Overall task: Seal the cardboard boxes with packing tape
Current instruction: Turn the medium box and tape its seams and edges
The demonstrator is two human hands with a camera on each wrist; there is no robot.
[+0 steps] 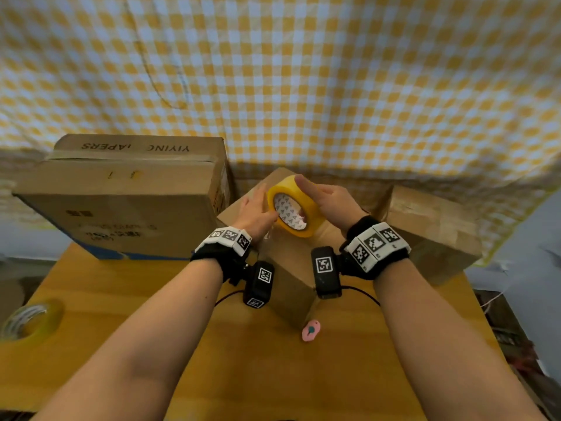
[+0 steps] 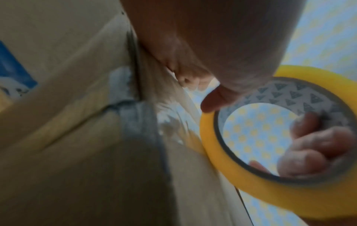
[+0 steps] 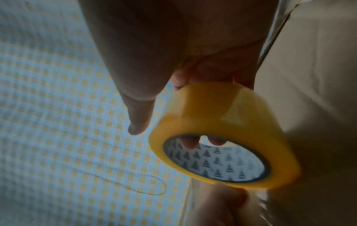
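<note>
My forearms nearest. Right hand (image 1: pixel 329 205) grips tape roll (image 1: pixel 293 208) through core, above middle box (image 1: pixel 288 268). Left hand (image 1: pixel 258 212) pinches film end. I judge roll light, rigid; film clingy, tears easily.

On my wooden table (image 1: pixel 127 314), a small pink cutter (image 1: pixel 311 330) with a teal spot lies toward the middle, a black cable (image 1: pixel 362 291) curving just beyond it. Behind the table's far edge hangs a yellow-and-white checked cloth (image 1: pixel 303 71), creased, with a thin looping line on its left part.
</note>
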